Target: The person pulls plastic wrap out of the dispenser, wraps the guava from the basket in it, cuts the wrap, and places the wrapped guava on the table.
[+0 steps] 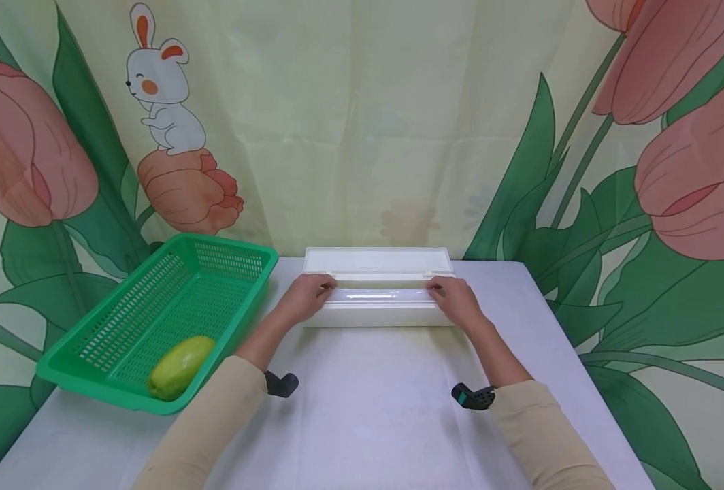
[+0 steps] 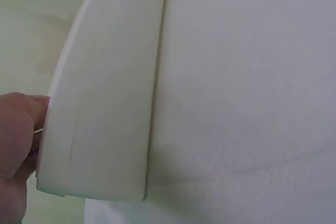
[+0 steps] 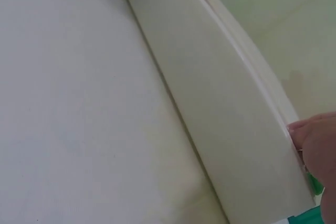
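Printed curtain (image 1: 411, 102): hangs behind the far edge of the table (image 1: 374, 422), showing pink tulips (image 1: 28, 150) to the left and to the right.
Rabbit print (image 1: 178, 129): sits in white on an orange-pink printed shape (image 1: 181, 194), above the far left part of the table.
Green basket (image 1: 196, 299): stands slantwise at the left edge of the table, overlapping that edge in the head view; slotted along the walls.
Yellow-green fruit (image 1: 181, 367): lies inside the green basket, in the near right corner, close to the right wall.
Left sleeve (image 1: 209, 422): beige, stretches over the near left part of the table, with a black device (image 1: 282, 384) at the cuff.
Left hand (image 1: 307, 297): clamped, pinching the left end of the clear film (image 1: 377, 295) between thumb and curled fingers; partly hidden past the upper edge of the box in the left wrist view.
White box (image 1: 374, 316): rests lengthwise along the middle of the table's far edge, between both hands.
Lid (image 1: 377, 260): stands raised along the back of the white box, hinged.
Clear film: stretches across the opening of the white box, glossy.
Right hand (image 1: 456, 299): clamped likewise, pinching the right end of the clear film.
Right sleeve (image 1: 542, 432): beige, slants over the near right part of the table, with a second black device (image 1: 472, 396) at the cuff.
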Motion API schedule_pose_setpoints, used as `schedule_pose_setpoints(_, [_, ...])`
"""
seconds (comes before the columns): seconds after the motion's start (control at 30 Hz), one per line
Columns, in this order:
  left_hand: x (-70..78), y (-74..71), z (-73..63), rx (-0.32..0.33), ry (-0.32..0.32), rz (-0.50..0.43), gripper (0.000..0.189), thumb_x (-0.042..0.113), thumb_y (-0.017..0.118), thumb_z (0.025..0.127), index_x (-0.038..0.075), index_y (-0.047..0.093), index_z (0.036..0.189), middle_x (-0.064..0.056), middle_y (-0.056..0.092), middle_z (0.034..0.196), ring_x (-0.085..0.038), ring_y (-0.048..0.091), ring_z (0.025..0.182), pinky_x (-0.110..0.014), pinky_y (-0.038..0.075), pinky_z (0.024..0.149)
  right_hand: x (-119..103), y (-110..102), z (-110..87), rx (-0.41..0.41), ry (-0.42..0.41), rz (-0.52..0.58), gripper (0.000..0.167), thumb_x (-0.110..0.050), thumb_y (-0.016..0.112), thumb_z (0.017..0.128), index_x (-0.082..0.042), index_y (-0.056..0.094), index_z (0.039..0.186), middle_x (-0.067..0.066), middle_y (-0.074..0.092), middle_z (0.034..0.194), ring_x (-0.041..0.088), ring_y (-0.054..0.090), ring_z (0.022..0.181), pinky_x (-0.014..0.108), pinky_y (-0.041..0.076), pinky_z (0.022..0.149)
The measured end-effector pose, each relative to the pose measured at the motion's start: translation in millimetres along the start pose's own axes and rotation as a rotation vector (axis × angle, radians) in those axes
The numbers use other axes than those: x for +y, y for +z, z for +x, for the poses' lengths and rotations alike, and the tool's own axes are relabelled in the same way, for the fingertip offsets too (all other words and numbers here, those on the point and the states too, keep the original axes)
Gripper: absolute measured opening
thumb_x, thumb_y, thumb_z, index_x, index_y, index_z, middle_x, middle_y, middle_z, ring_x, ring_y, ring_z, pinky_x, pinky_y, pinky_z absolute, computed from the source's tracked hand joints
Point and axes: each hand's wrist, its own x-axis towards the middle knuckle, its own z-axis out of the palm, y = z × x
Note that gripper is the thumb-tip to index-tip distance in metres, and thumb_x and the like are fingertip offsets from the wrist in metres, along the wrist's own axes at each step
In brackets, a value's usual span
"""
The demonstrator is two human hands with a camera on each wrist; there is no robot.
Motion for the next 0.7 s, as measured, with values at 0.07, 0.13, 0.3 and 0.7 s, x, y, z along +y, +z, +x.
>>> schedule_pose_setpoints(0.07, [0.3, 1.0, -0.3, 0.031, -0.016, -0.006, 0.016, 0.009, 0.065, 0.091, 0.008, 0.071, 0.106, -0.006, 0.073, 0.105, -0.021, 0.066, 0.102, -0.039, 0.054, 0.093, 0.4, 0.8, -0.5, 0.020, 0.003, 0.007, 0.012, -0.011, 0.063, 0.092, -0.007, 0.070, 0.101, 0.014, 0.072, 0.106, 0.032, 0.065, 0.105, 0.048, 0.051, 0.091])
schedule_pose_setpoints(0.13, [0.6, 1.3, -0.8, 0.051, -0.026, -0.008, 0.013, 0.010, 0.066, 0.090, 0.008, 0.071, 0.102, -0.005, 0.073, 0.101, -0.021, 0.066, 0.097, -0.038, 0.055, 0.091, 1.0, 1.6, -1.1, 0.036, -0.002, 0.011, 0.011, -0.010, 0.063, 0.092, -0.007, 0.070, 0.100, 0.014, 0.073, 0.105, 0.032, 0.065, 0.104, 0.048, 0.051, 0.090])
schedule_pose_setpoints(0.3, [-0.1, -0.3, -3.1, 0.072, -0.039, -0.001, 0.013, 0.012, 0.068, 0.090, 0.009, 0.072, 0.102, -0.004, 0.073, 0.100, -0.020, 0.065, 0.095, -0.037, 0.055, 0.089, 1.3, 1.9, -3.6, 0.070, -0.032, 0.033, 0.011, -0.009, 0.063, 0.092, -0.005, 0.070, 0.099, 0.016, 0.073, 0.104, 0.034, 0.066, 0.104, 0.049, 0.052, 0.088])
schedule_pose_setpoints(0.7, [0.0, -3.9, -5.8, 0.147, -0.032, -0.051, 0.012, 0.012, 0.065, 0.092, 0.008, 0.070, 0.102, -0.007, 0.072, 0.101, -0.020, 0.064, 0.089, -0.035, 0.057, 0.084, 2.7, 0.9, -7.1, 0.210, -0.095, 0.076, 0.008, -0.004, 0.065, 0.090, -0.003, 0.072, 0.093, 0.015, 0.074, 0.097, 0.032, 0.069, 0.097, 0.047, 0.053, 0.086])
